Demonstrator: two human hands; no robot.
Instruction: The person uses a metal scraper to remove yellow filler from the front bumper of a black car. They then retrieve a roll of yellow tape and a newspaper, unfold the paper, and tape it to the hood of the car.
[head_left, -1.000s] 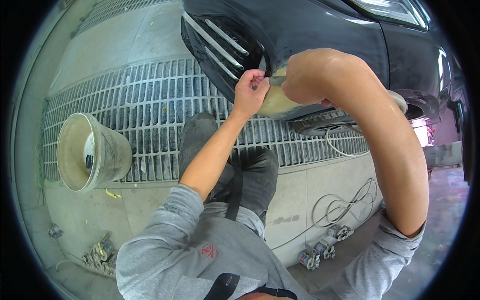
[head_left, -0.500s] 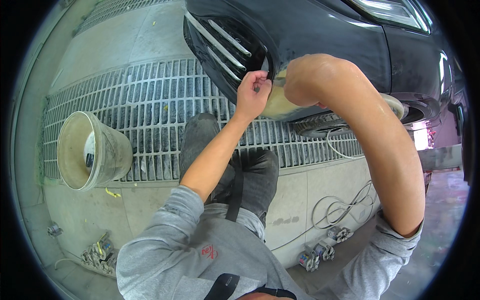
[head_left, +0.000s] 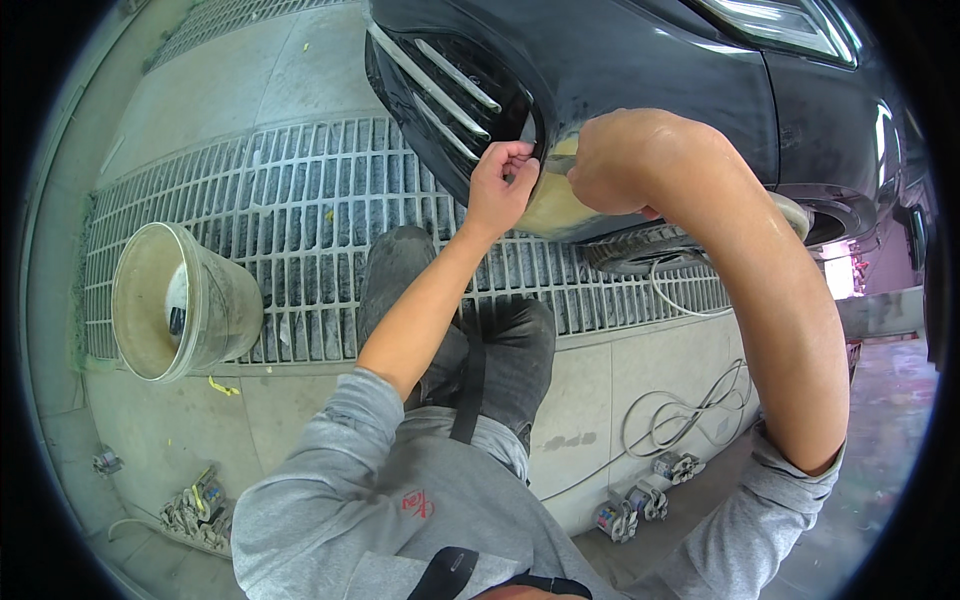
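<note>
At the front corner of a dark car bumper [head_left: 600,50], a pale yellowish patch [head_left: 550,205] lies below the slotted trim [head_left: 445,85]. My left hand [head_left: 500,180] is at the trim's lower edge, fingers curled and pinched; whatever they hold is too small or hidden to name. Just right of it, my right hand [head_left: 625,165] is closed on a flat grey piece [head_left: 562,160] against the yellowish patch. Most of that piece and the right fingertips are hidden behind the hand.
A dirty white bucket [head_left: 225,310] stands left on a floor grate [head_left: 300,220]. A coiled hose [head_left: 680,410] lies lower right beside small tools [head_left: 645,500]. More items [head_left: 195,505] lie lower left. The wheel [head_left: 640,255] is below the bumper, right of my knees.
My right hand has moved slightly down and right since a second ago. My left hand shifted a little right, then back left, staying at the trim edge.
</note>
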